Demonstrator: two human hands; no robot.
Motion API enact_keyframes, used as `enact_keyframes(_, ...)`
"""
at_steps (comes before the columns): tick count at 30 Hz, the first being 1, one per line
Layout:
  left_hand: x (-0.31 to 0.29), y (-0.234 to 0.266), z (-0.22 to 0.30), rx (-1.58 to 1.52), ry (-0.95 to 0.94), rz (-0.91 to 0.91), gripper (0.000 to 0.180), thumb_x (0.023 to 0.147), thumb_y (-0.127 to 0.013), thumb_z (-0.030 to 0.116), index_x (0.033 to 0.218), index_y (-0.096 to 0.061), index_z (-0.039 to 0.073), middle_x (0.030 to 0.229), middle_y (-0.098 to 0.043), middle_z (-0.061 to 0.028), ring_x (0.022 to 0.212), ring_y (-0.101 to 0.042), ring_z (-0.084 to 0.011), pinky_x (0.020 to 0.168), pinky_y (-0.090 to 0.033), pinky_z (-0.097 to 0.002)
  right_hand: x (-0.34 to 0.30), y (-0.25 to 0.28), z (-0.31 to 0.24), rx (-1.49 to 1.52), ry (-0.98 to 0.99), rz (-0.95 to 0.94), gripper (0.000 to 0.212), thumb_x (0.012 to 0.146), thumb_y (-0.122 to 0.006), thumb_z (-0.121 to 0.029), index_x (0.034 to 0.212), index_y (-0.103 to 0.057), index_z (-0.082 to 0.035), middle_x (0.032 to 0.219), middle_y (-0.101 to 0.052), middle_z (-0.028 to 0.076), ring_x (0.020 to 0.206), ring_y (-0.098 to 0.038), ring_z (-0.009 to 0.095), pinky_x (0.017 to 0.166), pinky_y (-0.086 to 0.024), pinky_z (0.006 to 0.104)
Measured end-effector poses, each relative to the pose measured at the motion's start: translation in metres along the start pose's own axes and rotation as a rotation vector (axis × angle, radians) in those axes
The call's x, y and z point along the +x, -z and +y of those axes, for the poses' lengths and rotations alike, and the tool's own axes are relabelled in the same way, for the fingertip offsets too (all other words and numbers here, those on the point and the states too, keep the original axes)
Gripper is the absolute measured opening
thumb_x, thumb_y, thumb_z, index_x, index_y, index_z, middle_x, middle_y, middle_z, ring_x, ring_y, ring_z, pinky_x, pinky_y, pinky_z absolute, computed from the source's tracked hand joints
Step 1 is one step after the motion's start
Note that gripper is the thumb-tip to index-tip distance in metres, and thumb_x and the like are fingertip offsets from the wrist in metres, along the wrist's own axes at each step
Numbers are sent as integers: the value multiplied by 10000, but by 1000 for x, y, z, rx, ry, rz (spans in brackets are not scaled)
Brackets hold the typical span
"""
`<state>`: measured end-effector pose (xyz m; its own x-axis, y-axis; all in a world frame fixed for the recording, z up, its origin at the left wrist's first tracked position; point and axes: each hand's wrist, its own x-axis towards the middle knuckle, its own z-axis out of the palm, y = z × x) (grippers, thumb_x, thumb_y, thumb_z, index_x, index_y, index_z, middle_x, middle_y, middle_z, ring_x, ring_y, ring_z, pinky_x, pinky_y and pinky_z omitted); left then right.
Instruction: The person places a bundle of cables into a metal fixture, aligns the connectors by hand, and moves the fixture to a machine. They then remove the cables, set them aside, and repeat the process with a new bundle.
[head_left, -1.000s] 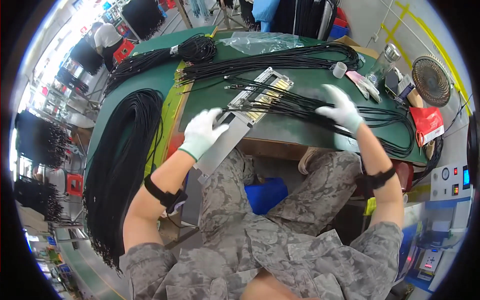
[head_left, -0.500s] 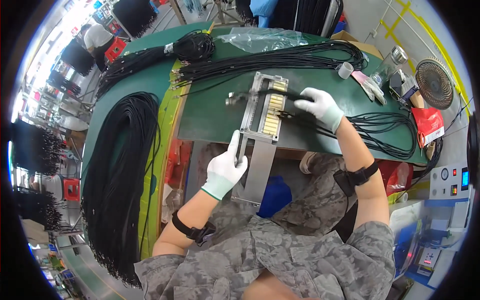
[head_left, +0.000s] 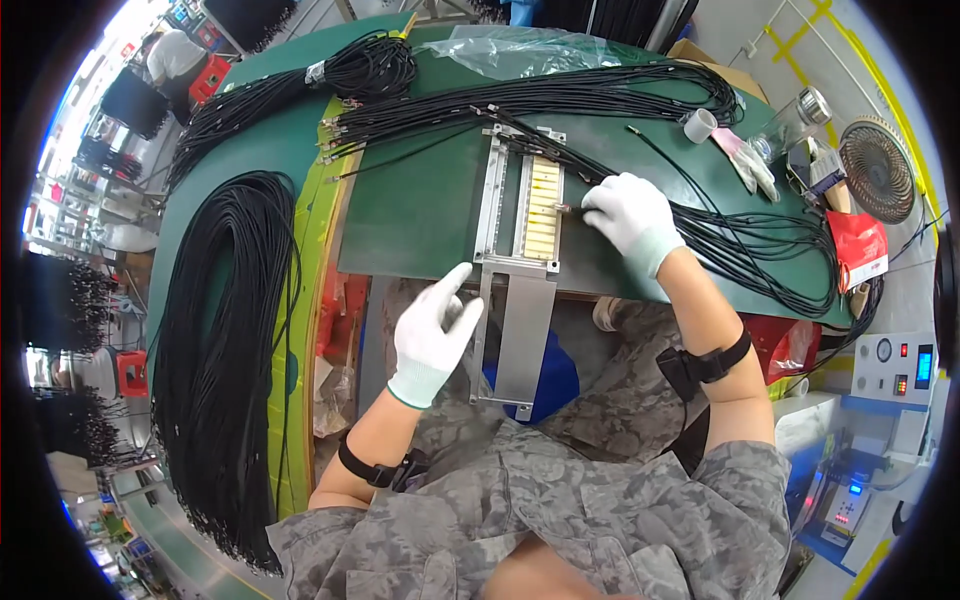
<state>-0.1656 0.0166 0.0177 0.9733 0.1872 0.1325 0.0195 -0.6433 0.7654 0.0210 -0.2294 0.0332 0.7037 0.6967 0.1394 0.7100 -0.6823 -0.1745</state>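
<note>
A metal fixture (head_left: 486,225) with a row of pale yellow blocks (head_left: 542,215) lies on the green table in front of me. Beside its right edge, my white-gloved right hand (head_left: 628,215) pinches a black cable, whose metal connector end (head_left: 565,208) points left onto the blocks. Several loose black cables (head_left: 545,145) slant over the fixture's far end. My gloved left hand (head_left: 432,332) hovers near the fixture's near left corner, index finger and thumb apart, seemingly holding nothing. A flat metal bar (head_left: 524,340) reaches from the fixture past the table's front edge.
Coiled black cables (head_left: 760,260) lie at right, more cable bundles (head_left: 560,100) at the back and a long hank (head_left: 225,350) at left. A white cup (head_left: 699,125), spare gloves (head_left: 745,165), a glass bottle (head_left: 795,125) and a fan (head_left: 876,168) stand back right.
The blurred cables over the fixture now rest across its far end. My right hand is now at a single cable's end. My left hand has drawn back from the fixture and spread its fingers.
</note>
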Motion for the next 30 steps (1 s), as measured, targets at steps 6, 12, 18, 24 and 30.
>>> enact_keyframes(6, 46, -5, 6, 175, -364, 296, 264, 814, -724, 173, 1053, -683, 69, 999, -647, -89, 965, -601, -250, 830, -466, -346, 7, 5, -20, 224, 212, 267, 140, 768, -718, -174, 890, -682, -116, 839, -651, 58, 829, -593, 285, 743, -475, 385)
enact_keyframes(12, 63, -22, 19, 143, -456, 145, 159, 804, -715, 211, 835, -677, 60, 1049, -659, -108, 1087, -573, -317, 993, -390, -415, 3, -8, -51, 432, 297, 172, 184, 751, -738, -152, 920, -694, -93, 848, -660, 66, 815, -599, 290, 739, -477, 384)
enact_keyframes(18, 58, -21, 0, 48, -390, 234, 163, 804, -712, 221, 767, -653, 73, 998, -671, -81, 1054, -583, -299, 955, -386, -413, -3, 0, -36, 614, 125, 45, 153, 753, -739, -179, 875, -686, -103, 816, -654, 73, 791, -608, 293, 712, -482, 393)
enact_keyframes(24, 63, -22, -3, 77, -221, 232, 123, 872, -639, 157, 851, -665, 38, 1032, -677, -114, 1062, -596, -285, 1004, -392, -421, -7, 4, -38, 382, 135, 71, 119, 779, -714, -174, 855, -677, -90, 782, -645, 88, 776, -608, 291, 697, -483, 387)
enact_keyframes(30, 64, -21, -13, 16, -254, 204, 167, 917, -577, 145, 1008, -667, 37, 1032, -681, -109, 1014, -626, -262, 1052, -364, -424, -7, 8, -30, 285, 48, 37, 138, 829, -653, -261, 827, -683, -126, 756, -643, 78, 769, -615, 290, 687, -488, 405)
